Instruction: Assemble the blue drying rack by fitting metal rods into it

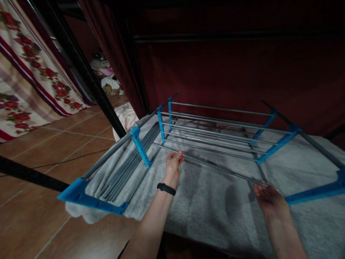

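A thin grey metal rod (215,164) runs between my hands, slanting down to the right. My left hand (174,160), with a black band on its wrist, grips it toward its left end. Near the rod's right end, my right hand (266,192) is closed around it. Behind the rod lies a partly built rack frame with blue plastic brackets (140,147) and grey side tubes (107,154). Several crossbars (210,135) span the frame's far half. Inside the left side rests a bundle of loose rods (129,165).
A grey blanket (205,208) covers the surface under the frame. Black metal posts (88,75) stand at the left, above a tiled floor (29,158). A dark red curtain (215,72) hangs behind, and a floral cloth (32,68) hangs at the far left.
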`<act>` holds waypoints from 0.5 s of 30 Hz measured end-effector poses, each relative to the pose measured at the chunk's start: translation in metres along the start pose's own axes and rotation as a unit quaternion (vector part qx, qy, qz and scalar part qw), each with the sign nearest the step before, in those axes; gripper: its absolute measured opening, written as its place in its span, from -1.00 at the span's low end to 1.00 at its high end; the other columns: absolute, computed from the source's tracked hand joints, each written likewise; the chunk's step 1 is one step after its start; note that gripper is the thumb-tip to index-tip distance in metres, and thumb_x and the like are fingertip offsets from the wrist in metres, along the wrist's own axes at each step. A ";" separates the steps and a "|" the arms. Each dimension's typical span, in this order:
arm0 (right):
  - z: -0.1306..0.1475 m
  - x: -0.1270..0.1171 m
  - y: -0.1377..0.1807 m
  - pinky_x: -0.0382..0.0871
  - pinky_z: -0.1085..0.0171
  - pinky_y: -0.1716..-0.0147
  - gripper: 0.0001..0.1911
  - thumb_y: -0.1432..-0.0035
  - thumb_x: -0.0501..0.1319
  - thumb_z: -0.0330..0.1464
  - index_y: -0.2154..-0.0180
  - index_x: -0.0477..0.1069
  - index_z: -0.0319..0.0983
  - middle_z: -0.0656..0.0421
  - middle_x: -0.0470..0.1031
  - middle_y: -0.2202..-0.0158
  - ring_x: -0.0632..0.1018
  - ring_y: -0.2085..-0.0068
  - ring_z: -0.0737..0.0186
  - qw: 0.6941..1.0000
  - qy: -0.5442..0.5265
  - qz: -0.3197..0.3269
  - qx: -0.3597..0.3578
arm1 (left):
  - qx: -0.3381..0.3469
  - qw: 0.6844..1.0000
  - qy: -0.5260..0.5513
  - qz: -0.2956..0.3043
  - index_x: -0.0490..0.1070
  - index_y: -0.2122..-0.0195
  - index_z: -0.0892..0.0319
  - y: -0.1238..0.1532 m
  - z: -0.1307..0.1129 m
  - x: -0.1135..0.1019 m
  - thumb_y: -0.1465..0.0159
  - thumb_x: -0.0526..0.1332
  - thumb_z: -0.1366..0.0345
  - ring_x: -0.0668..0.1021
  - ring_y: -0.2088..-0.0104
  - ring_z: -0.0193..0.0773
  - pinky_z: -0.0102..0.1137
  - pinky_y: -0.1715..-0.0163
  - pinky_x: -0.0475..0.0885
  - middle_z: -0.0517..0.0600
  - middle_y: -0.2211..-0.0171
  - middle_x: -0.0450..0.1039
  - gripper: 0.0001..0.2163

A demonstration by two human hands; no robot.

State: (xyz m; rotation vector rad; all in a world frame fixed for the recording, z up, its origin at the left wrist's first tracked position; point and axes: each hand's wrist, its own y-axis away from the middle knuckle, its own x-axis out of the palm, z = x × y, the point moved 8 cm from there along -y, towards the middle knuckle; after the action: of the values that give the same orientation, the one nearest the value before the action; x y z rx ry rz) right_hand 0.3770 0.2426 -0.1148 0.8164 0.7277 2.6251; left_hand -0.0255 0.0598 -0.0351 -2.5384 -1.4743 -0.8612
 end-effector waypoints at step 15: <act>-0.004 0.000 0.021 0.54 0.40 0.47 -0.71 -0.27 -0.06 -0.57 0.36 0.36 -0.24 0.22 0.45 0.35 0.55 0.40 0.41 0.999 -0.012 -0.024 0.044 | -0.008 1.000 0.019 -0.020 0.37 0.48 0.23 0.018 -0.003 -0.014 -0.03 0.46 0.36 0.54 0.44 -0.39 -0.49 0.39 0.44 0.03 0.40 0.54 -0.76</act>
State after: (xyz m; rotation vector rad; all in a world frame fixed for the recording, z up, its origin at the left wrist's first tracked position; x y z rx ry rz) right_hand 0.3722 0.2238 -0.1064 0.8429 0.8522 2.5509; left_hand -0.0165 0.0386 -0.0361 -2.4969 -1.5178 -0.9267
